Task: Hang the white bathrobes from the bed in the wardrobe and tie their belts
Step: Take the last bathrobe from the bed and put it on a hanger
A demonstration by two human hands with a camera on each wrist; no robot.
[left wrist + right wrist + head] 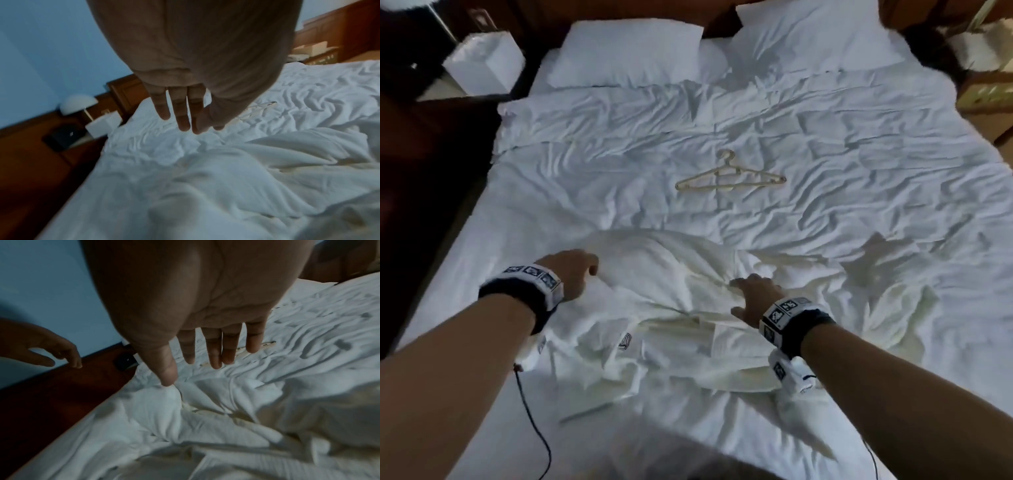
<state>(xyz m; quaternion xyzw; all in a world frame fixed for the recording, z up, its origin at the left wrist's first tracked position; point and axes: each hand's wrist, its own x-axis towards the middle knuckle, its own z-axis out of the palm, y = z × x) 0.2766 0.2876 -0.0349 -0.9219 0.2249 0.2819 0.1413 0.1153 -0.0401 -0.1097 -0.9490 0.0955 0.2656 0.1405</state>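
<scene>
A crumpled white bathrobe [671,308] lies on the near part of the bed [859,154], with more creamy-white robe fabric [893,301] bunched to its right. My left hand [585,270] hovers over the robe's left edge with straight fingers [183,118] and holds nothing. My right hand [743,294] is spread over the robe's middle, its fingers [213,353] straight; its thumb tip [168,381] is at a fold of the robe [205,402]. A cream plastic hanger [729,178] lies flat on the sheet beyond both hands, apart from the robe.
Two pillows [630,51] [815,37] lie at the headboard. A white box [482,65] and a lamp [78,104] stand on the left bedside table. Dark wood runs along the bed's left side. A thin black cable [534,428] hangs from my left wrist.
</scene>
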